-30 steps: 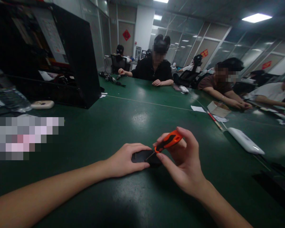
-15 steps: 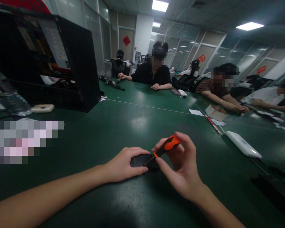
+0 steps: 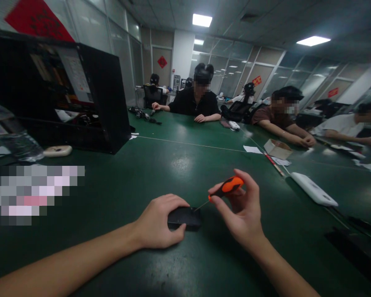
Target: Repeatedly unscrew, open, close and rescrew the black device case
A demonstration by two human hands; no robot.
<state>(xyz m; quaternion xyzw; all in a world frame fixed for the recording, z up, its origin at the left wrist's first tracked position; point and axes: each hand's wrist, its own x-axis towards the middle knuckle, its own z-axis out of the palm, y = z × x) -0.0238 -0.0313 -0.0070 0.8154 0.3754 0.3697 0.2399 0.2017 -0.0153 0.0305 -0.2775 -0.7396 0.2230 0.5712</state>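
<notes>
On the green table lies a small black rectangular box [image 3: 184, 218], whose exact kind I cannot make out. My left hand [image 3: 162, 220] wraps round its left end, thumb at the near side and fingers at the far side. My right hand [image 3: 243, 210] grips an orange and black screwdriver [image 3: 230, 185] by its handle, between thumb and fingers. The screwdriver is tilted, its thin shaft pointing down to the left. Its tip meets or nearly meets the top of the box near the far right corner.
An opened black computer case [image 3: 102, 99] stands at the left, by a clear plastic bottle [image 3: 14, 132]. A white power strip [image 3: 313, 189] and an open cardboard box [image 3: 277, 148] are on the right. Across the green table [image 3: 160, 165] sits a person in black [image 3: 194, 101].
The screwdriver tip has shifted from the middle of the black box's top to near its far right corner. My right hand has moved slightly right, tilting the screwdriver flatter.
</notes>
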